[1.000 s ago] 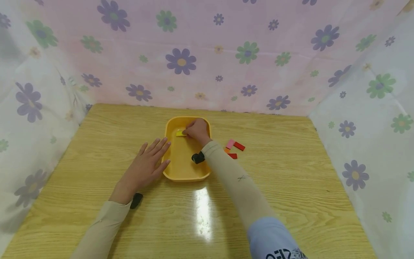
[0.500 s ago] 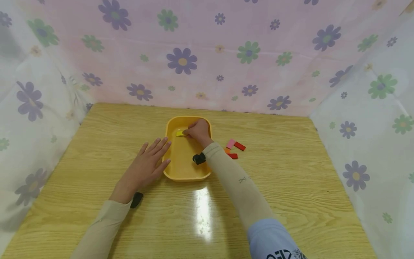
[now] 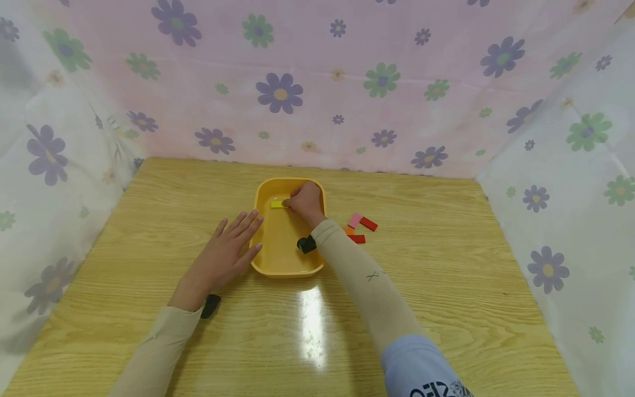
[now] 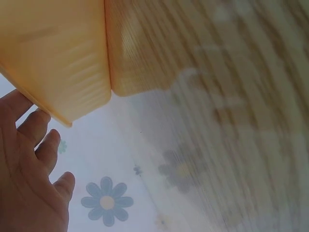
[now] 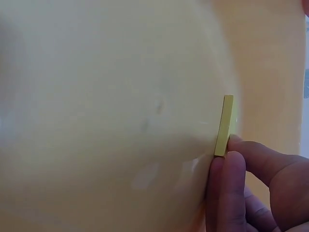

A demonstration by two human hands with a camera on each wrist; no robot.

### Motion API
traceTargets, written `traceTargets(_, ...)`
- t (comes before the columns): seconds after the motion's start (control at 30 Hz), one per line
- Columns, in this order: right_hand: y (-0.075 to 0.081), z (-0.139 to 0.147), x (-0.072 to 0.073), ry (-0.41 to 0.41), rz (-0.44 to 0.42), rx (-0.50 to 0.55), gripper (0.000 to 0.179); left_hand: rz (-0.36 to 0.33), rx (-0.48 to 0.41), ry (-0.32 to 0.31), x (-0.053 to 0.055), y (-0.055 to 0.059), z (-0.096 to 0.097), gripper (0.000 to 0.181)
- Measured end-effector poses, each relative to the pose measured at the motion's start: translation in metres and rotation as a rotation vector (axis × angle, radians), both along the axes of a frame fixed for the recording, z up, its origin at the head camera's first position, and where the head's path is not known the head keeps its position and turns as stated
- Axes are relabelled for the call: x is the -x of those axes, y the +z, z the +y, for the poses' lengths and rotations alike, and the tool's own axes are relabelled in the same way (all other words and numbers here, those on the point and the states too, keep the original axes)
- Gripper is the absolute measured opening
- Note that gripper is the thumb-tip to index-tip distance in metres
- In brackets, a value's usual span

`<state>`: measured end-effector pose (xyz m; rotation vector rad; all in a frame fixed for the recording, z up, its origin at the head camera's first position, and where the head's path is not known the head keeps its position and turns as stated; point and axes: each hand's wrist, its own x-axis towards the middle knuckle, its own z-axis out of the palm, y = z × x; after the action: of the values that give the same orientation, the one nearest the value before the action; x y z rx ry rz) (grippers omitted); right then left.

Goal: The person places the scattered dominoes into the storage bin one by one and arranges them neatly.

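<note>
A yellow-orange plastic tray [image 3: 283, 259] stands on the table, and my right hand [image 3: 305, 201] reaches into its far part. Between thumb and fingertips it pinches one end of a small flat yellow block [image 3: 276, 204]. The right wrist view shows the block [image 5: 225, 125] on its narrow side, low by the tray's wall, with the thumb on one side and fingers on the other. My left hand [image 3: 225, 251] has its fingers spread and stretched against the tray's left rim. From the left wrist, its fingertips [image 4: 41, 118] meet the outer edge of the tray [image 4: 63, 53].
To the tray's right lie a pink block [image 3: 354, 220], a red block [image 3: 369, 224], another red block [image 3: 357, 239] and an orange block [image 3: 349, 230], partly hidden by the right sleeve. Flowered cloth [image 3: 317, 110] rises behind the wooden table [image 3: 436, 264] and along both sides.
</note>
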<state>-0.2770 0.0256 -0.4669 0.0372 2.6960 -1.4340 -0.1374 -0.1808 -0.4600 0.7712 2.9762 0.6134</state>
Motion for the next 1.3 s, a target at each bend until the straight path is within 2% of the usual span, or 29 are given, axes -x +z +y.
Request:
traceTargets(0.33,0.009,0.006,-0.008,0.010,0.022,-0.017,0.012,-0.009,-0.007,0.005,0.000,-0.001,0.003,0.063)
traceTargets(0.5,0.016,0.008,-0.005,0.044,-0.012,-0.096,0.034,-0.009,-0.004,0.011,0.001,-0.002,0.004,0.063)
traceTargets(0.6,0.023,0.008,-0.005,0.074,-0.036,-0.106,0.028,-0.009,-0.003,0.015,0.000,-0.001,0.004,0.063)
traceTargets(0.7,0.035,0.011,-0.008,0.099,-0.065,-0.038,0.021,-0.013,-0.005,0.017,-0.001,0.000,0.004,0.063)
traceTargets(0.83,0.056,0.020,-0.014,0.120,-0.106,0.105,0.030,-0.019,-0.013,0.019,-0.001,0.000,0.003,0.064)
traceTargets(0.97,0.069,0.037,-0.017,0.144,-0.091,0.241,0.030,-0.026,-0.014,0.018,-0.001,0.000,0.002,0.064)
traceTargets(1.13,0.070,0.065,-0.019,0.148,-0.017,0.385,0.032,-0.022,-0.018,0.016,-0.001,0.000,0.002,0.064)
traceTargets(1.3,0.063,0.092,-0.023,0.093,0.042,0.432,0.032,-0.006,-0.014,0.015,0.000,0.001,0.002,0.064)
